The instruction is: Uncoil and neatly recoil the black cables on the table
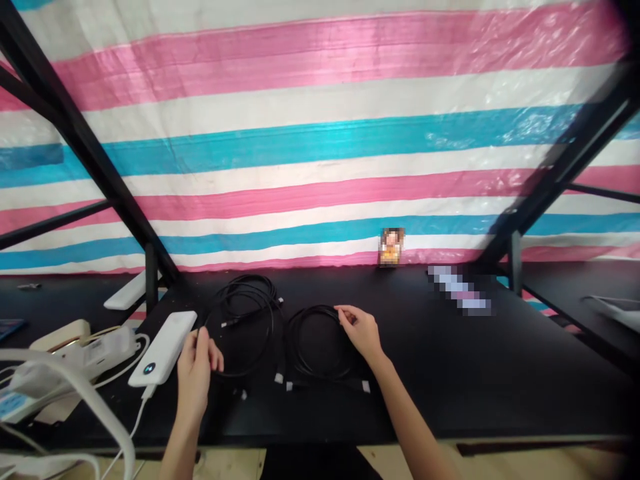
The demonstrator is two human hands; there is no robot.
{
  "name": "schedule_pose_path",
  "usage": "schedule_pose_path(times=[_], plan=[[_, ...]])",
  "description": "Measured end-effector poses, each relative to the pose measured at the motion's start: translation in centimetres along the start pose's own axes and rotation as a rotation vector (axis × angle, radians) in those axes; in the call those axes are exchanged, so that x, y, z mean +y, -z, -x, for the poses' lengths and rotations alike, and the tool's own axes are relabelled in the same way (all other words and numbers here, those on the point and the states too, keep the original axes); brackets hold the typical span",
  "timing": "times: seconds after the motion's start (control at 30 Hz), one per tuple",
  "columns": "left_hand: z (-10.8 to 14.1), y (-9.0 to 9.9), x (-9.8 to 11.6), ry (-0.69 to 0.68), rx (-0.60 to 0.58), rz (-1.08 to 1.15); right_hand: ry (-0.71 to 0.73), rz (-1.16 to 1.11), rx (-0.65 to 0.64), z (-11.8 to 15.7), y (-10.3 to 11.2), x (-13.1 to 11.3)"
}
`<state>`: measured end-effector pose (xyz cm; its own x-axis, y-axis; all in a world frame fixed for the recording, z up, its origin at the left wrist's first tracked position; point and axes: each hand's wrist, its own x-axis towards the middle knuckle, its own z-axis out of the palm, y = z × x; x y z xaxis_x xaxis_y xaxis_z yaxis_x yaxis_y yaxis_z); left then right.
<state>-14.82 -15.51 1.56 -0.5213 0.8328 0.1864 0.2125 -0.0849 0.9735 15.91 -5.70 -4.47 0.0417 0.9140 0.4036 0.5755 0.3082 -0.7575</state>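
Two coiled black cables lie on the black table. My left hand (196, 363) is at the left edge of the left coil (273, 331), its fingers closed on a loop of that cable, just right of a white power bank (164, 348). At the upper right of the right coil (291, 343), my right hand (359, 327) pinches with thumb and forefinger; the coil's edge runs to the fingertips. Pale connector ends of the cables, such as one plug (365, 387), rest near the coils.
A power strip with plugs and white cables (107, 350) fills the left side. A small upright figure picture (391, 247) stands at the back, and a blurred packet (461, 291) lies back right. Black frame bars (103, 177) slope up on both sides before a striped sheet.
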Motion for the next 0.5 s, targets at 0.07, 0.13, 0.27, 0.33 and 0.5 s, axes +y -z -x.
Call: schedule_pose_path(times=[0.07, 0.13, 0.27, 0.33, 0.5], plan=[[1.1, -0.1, 1.6, -0.037, 0.048, 0.125, -0.001, -0.017, -0.005, 0.1, 0.1, -0.1], [2.3, -0.1, 3.2, -0.046, 0.076, 0.282, -0.003, -0.040, -0.010, 0.1, 0.1, -0.2], [4.4, 0.0, 5.7, 0.021, 0.066, 0.541, -0.011, -0.120, -0.038, 0.0, 0.4, -0.7], [5.4, 0.1, 6.6, 0.050, 0.066, 0.578, -0.021, -0.174, -0.067, -0.1, 0.6, -1.4], [7.9, 0.2, 8.5, 0.207, 0.150, 0.634, -0.068, -0.466, -0.237, 1.0, 1.2, -5.5]])
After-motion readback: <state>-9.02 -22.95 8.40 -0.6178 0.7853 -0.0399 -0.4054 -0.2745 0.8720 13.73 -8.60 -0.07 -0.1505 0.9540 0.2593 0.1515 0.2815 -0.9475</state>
